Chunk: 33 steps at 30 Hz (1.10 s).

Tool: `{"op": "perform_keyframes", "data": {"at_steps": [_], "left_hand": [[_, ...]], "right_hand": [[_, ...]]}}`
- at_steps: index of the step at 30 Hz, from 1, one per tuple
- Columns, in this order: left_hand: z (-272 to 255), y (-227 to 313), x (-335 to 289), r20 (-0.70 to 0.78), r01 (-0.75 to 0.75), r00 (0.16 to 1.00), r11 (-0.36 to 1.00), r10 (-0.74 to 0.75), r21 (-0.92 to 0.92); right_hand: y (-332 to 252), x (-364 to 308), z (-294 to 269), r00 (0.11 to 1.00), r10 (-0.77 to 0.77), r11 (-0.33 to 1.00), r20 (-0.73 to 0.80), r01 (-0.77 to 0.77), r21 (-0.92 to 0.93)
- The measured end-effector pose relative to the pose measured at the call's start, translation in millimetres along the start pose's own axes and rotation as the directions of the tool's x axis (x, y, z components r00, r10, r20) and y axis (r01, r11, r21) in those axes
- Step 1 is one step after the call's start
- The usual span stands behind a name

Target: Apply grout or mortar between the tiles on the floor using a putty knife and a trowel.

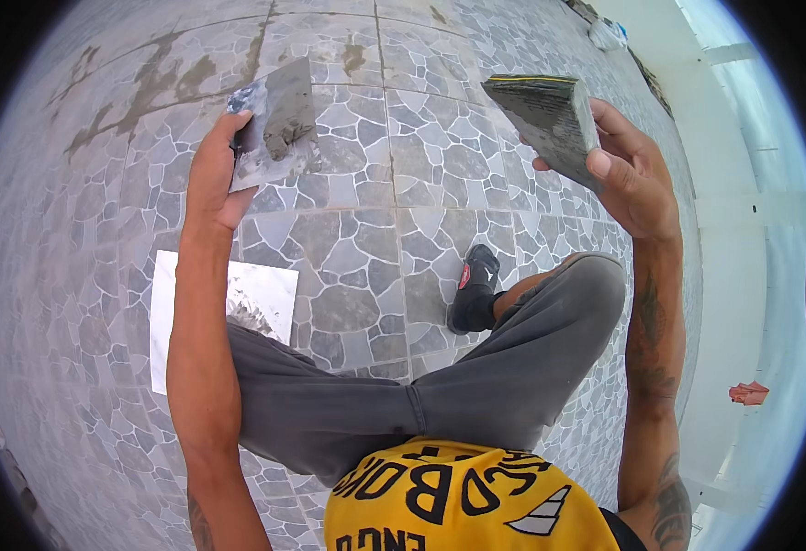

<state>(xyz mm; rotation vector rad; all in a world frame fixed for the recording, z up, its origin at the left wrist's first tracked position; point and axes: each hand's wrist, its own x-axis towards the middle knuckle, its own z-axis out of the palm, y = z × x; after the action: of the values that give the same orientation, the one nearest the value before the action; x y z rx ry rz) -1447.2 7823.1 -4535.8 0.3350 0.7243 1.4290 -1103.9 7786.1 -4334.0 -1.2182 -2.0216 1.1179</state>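
My left hand (pixel 215 165) is raised and closed around a flat square metal trowel blade (pixel 293 96), smeared with wet grey mortar; its handle is hidden behind the hand. Up on the right, my right hand (pixel 640 179) grips a wedge-shaped dark grey piece (pixel 550 124) with a ridged side and a thin yellow line along its top edge. Wet-looking grey material covers its face. The thumb presses its near corner, and some fingers are hidden behind it. The two held things are apart.
A white tile (pixel 279 285) with grey mortar smears lies on the stone-patterned floor (pixel 357 303), partly behind my left forearm. My shod foot (pixel 476 285) rests right of centre. A pale wall (pixel 733 275) runs along the right, with an orange-red scrap (pixel 749 393) near it. A whitish bag (pixel 608 35) lies far right.
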Motion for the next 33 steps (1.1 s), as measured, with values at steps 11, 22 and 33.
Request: {"op": "perform_keyframes", "data": {"at_steps": [11, 22, 33], "left_hand": [[52.5, -29.9, 58.3, 0.067, 0.026, 0.997, 0.995, -0.032, 0.097], [81.0, -86.4, 121.7, 0.094, 0.031, 0.994, 0.979, -0.051, 0.204], [97.0, -86.4, 112.9, 0.094, 0.024, 0.995, 0.979, -0.043, 0.201]], "right_hand": [[44.0, 89.6, -37.2, 0.964, -0.217, 0.822, 0.154, 0.266, -0.503], [117.8, 152.6, -35.2, 0.845, -0.368, 0.537, 0.389, 0.534, -0.653], [109.0, 148.6, -32.6, 0.848, -0.292, 0.455, 0.443, 0.531, -0.715]]}}
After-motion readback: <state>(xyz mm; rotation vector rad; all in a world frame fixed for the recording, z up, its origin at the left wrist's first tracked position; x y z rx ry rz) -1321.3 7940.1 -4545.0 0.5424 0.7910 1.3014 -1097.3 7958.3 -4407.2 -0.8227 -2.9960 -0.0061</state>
